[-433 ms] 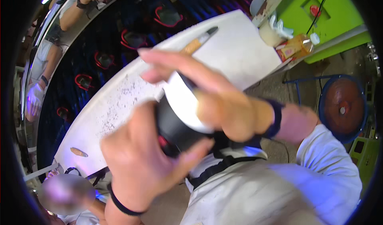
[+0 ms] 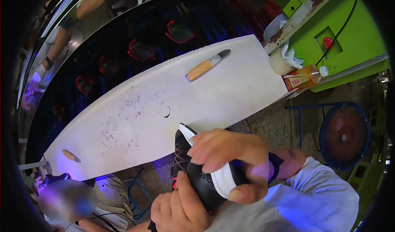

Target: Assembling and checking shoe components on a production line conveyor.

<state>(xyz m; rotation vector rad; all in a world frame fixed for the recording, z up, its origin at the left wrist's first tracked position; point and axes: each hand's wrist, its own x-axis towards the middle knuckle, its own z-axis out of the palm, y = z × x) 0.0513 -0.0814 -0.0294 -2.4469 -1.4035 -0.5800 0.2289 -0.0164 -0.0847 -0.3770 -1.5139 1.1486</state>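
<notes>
A black shoe (image 2: 201, 186) with a white sole is held close to my body, below the white table's front edge. It is tilted, with crossed stitching on its upper and the sole edge toward my right. Around its lower side my left hand (image 2: 181, 207) is closed, the thumb along the black upper. Over the white sole curls my right hand (image 2: 238, 158), fingertips pressed at the sole's edge and thumb at its end. On the table lies a wooden-handled knife (image 2: 201, 69) with a dark blade, apart from both hands.
Dark scraps and a curved black sliver (image 2: 167, 111) lie on the white table (image 2: 214, 96). An orange drink bottle (image 2: 304, 78) and a tub of white gloves (image 2: 282, 61) stand at its right end. A round stool (image 2: 345, 129) is at right. A co-worker sits lower left; others stand across the conveyor.
Both hands have brought the shoe down and toward my body, off from over the table. The shoe has turned, and its black upper shows more. The curved black sliver has come into view.
</notes>
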